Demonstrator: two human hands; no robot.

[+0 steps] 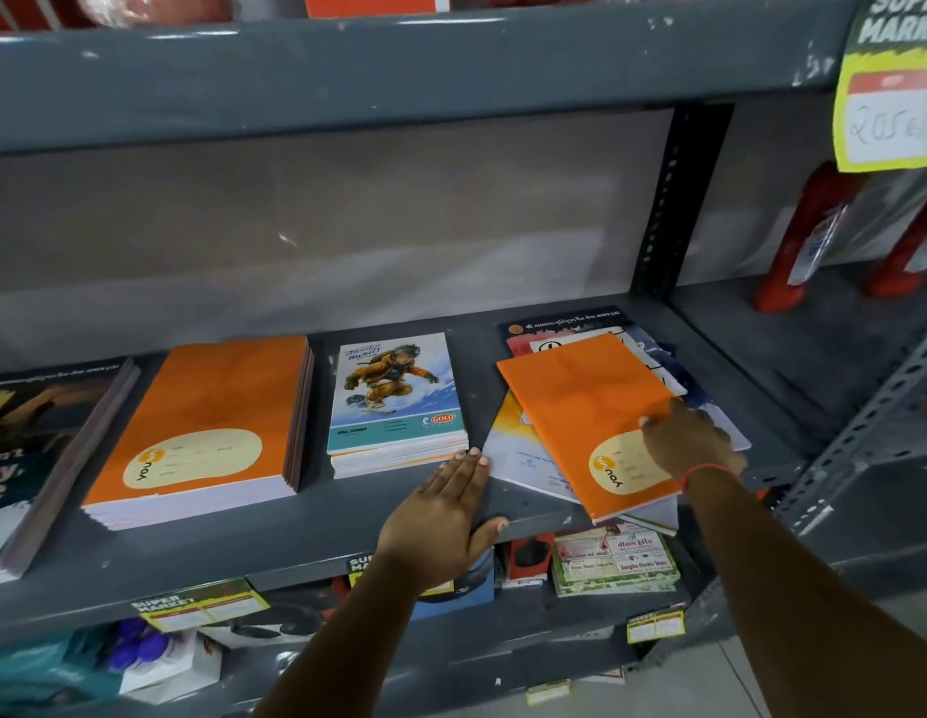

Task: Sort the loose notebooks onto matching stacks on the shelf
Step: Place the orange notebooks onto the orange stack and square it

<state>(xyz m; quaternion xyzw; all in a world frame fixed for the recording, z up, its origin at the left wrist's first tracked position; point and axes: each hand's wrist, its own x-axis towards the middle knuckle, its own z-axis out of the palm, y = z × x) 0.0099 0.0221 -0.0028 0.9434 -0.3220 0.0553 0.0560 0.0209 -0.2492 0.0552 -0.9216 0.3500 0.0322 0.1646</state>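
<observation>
Pinching the loose orange notebook (585, 422) (left hand (440, 515) flat, spread), right hand (689, 443) must next carry it to the orange stack (202, 432).

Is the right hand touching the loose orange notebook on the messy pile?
Touching. The head view shows the right hand resting on the loose orange notebook.

Free room and obstacles on the grey shelf (316, 541)

Bare shelf runs along the front edge and behind the stacks at 12 o'clock, under a tall open gap. At 9 o'clock the orange stack (202, 427) and snowboarder stack (396, 401) stand close, a narrow lane between. At 3 o'clock the loose pile (570, 406) overhangs the edge; the left hand (440, 515) rests flat in the gap beside it.
</observation>
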